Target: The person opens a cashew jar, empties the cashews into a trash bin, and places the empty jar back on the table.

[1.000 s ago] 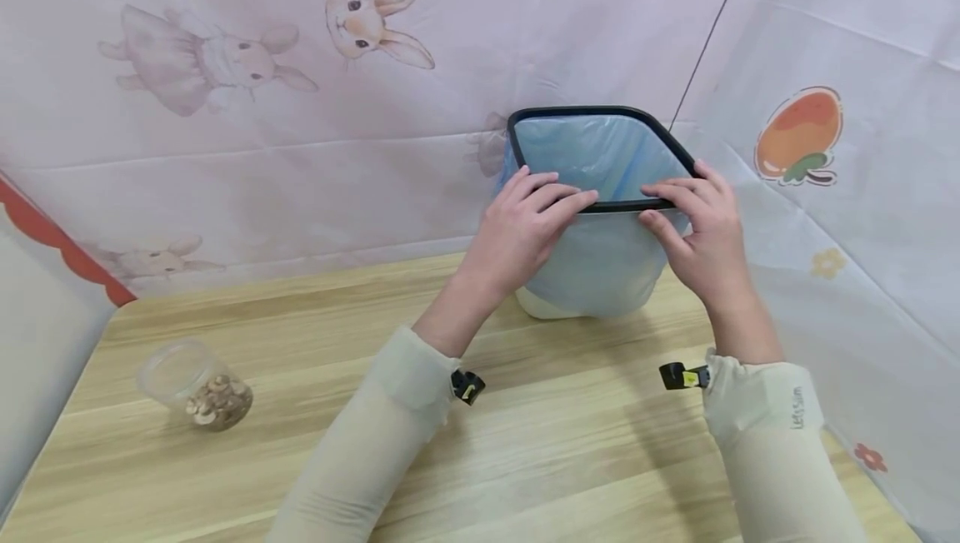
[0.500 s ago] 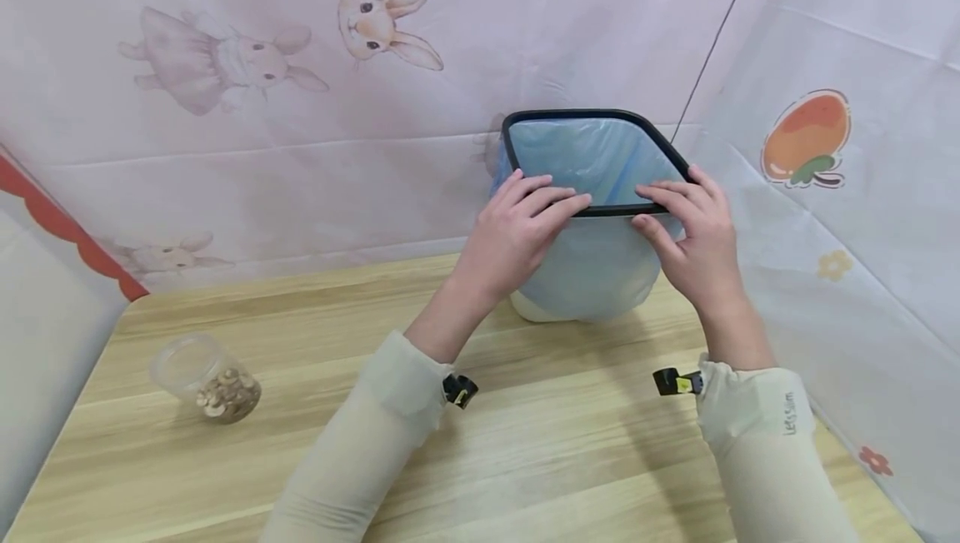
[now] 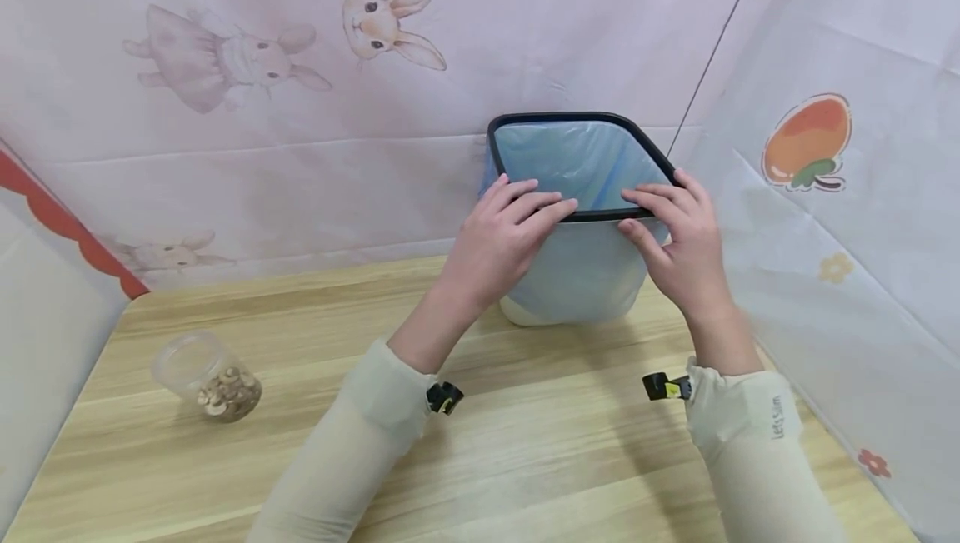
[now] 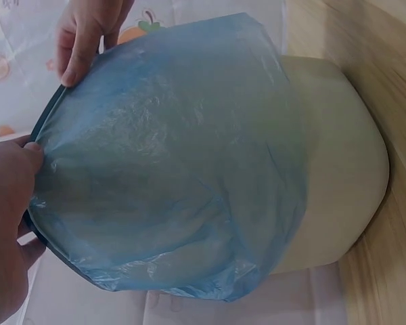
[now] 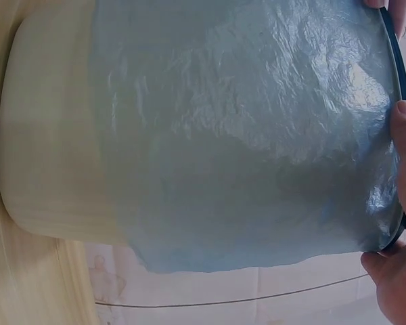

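Observation:
A pale trash can [image 3: 517, 314] stands upright on the wooden table, lined with a translucent blue garbage bag [image 3: 588, 272]. The bag folds over the top and hangs down the outside; a black rim ring [image 3: 558, 117] circles the opening. My left hand [image 3: 495, 239] grips the near-left part of the rim, fingers over the edge and thumb [image 4: 32, 152] outside. On the near-right part, my right hand [image 3: 686, 247] holds the rim the same way, its thumb [image 5: 404, 112] against the bag's outside. The can's lower body [image 4: 348, 169] shows bare below the bag.
A clear plastic jar [image 3: 191, 364] with small brownish pieces in it stands tilted-looking at the table's left. The wooden table [image 3: 540, 460] meets a printed cloth wall [image 3: 315, 176] behind and another cloth [image 3: 862, 276] at the right.
The trash can has shifted left and slightly toward me, both hands moving with it on the rim. The view has turned a little, so the jar appears farther right.

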Motion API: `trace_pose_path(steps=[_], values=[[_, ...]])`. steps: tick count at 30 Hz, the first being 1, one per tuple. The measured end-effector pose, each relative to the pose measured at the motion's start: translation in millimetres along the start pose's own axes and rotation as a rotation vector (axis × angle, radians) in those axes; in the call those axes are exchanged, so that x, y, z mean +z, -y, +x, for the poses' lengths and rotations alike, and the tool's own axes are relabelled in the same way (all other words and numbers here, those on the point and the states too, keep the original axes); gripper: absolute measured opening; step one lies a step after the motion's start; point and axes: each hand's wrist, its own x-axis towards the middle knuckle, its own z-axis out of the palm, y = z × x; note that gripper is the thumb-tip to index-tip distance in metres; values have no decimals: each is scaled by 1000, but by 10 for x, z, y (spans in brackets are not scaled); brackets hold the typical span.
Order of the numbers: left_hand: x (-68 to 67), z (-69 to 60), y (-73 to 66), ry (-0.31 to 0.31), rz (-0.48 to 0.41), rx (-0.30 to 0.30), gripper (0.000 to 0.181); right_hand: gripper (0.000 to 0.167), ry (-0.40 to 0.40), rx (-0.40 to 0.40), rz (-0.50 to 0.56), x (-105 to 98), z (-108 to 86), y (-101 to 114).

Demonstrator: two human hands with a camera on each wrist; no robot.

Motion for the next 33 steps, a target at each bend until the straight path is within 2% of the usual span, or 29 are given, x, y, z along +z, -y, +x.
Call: trace_pose_path(steps=[13, 17, 25, 33], values=[[-127, -218, 1, -22, 20, -21, 32, 55, -37, 6, 39, 170, -68, 166], [-166, -266, 25, -51, 24, -19, 32, 54, -37, -3, 47, 213, -48, 207], [-239, -329, 51, -80, 34, -20, 34, 54, -41, -2, 49, 270, -20, 283], [-336, -393, 70, -82, 61, -32, 36, 53, -44, -26, 67, 339, 25, 353]])
